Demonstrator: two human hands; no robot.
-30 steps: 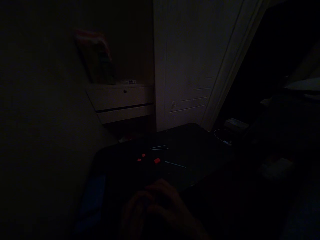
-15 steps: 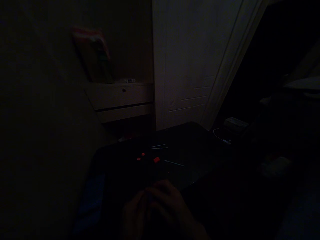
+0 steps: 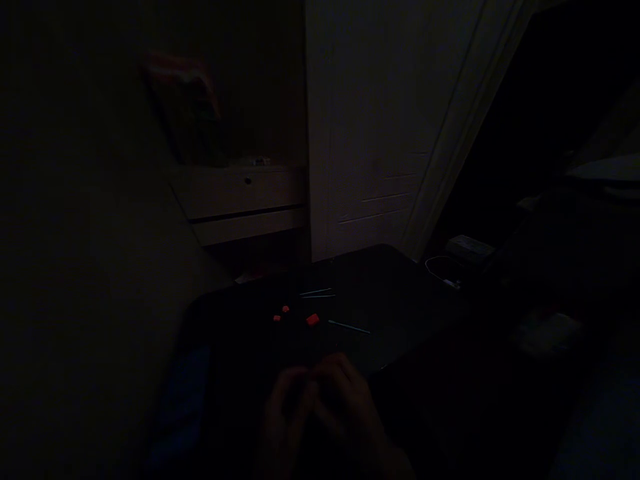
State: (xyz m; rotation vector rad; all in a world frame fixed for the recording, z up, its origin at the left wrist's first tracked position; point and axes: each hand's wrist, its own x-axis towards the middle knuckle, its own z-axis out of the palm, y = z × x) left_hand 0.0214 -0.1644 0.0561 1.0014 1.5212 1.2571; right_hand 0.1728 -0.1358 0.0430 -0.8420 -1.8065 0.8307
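Note:
The picture is very dark. My left hand [image 3: 286, 407] and my right hand [image 3: 346, 395] meet at the fingertips over the near part of a dark table [image 3: 390, 287]. Fingers of both hands are bent and pressed together; whatever lies between them is too dark to make out. Beyond the hands sits a red block-like piece [image 3: 313, 320]. Two smaller red pieces [image 3: 285, 309] lie to its left. To its right rests a thin metal rod-like tool [image 3: 349, 327]. A pair of tweezers [image 3: 316, 293] lies farther back, its tips spread.
At the table's left edge is a flat bluish surface [image 3: 183, 393]. A wooden drawer unit [image 3: 245, 193] stands behind, with a red-topped packet [image 3: 180, 73] on it. A pale door panel [image 3: 365, 133] rises at the back. On the right are a box [image 3: 470, 248] and a white cable [image 3: 436, 261].
Both hands have shifted slightly; my left hand has moved right and its fingertips have come up closer to the right hand's. The red pieces and tools lie where they were.

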